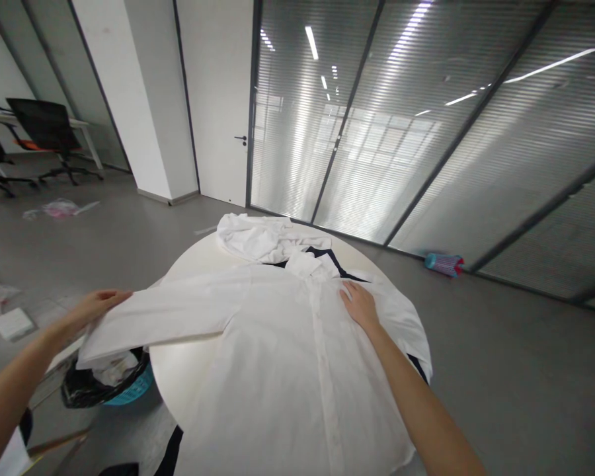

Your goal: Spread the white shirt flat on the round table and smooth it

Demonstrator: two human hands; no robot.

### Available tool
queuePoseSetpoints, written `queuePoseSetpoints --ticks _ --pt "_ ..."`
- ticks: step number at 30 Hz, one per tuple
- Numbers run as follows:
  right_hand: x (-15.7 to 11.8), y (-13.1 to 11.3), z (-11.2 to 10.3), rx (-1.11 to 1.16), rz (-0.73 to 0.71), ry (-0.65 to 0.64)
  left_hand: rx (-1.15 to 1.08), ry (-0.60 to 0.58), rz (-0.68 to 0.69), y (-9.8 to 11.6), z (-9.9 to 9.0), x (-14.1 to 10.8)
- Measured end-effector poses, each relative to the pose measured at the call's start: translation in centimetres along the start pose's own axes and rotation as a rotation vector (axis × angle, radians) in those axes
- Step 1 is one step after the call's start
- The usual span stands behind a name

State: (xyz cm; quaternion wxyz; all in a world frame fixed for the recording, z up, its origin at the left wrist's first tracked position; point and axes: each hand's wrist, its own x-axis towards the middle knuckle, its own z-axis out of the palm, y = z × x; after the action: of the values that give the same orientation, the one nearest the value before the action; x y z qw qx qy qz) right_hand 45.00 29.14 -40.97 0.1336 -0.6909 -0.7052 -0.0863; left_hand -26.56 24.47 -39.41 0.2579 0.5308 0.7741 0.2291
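A white button-up shirt (277, 350) lies spread front side up, its collar toward the far side of a round white table (191, 370). My left hand (99, 304) grips the edge of one sleeve near the cuff, drawing it out to the left past the table's rim. The cuff hangs down beyond that rim. On the other side of the button line, my right hand (361, 305) rests on the upper chest of the shirt with fingers spread. The far sleeve lies partly behind my right forearm.
Crumpled white cloth (258, 238) and some dark fabric (322, 252) lie beyond the collar. Below the left sleeve stands a blue basket (133, 390) with a black liner. A blue and red basket (444, 264) lies by the glass wall. Office chairs (44, 129) stand far left.
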Motion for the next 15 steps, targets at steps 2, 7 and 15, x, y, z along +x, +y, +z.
queuePoseSetpoints --ticks 2,7,15 --pt "0.1 0.0 0.0 0.0 -0.001 0.003 0.135 -0.069 0.094 1.2 -0.8 1.5" --pt "0.0 -0.4 -0.4 -0.003 0.001 0.007 0.24 0.247 0.315 10.3 0.3 4.4" --pt "-0.3 -1.0 -1.2 -0.015 0.026 0.013 0.301 -0.07 0.49 31.7 12.9 8.6"
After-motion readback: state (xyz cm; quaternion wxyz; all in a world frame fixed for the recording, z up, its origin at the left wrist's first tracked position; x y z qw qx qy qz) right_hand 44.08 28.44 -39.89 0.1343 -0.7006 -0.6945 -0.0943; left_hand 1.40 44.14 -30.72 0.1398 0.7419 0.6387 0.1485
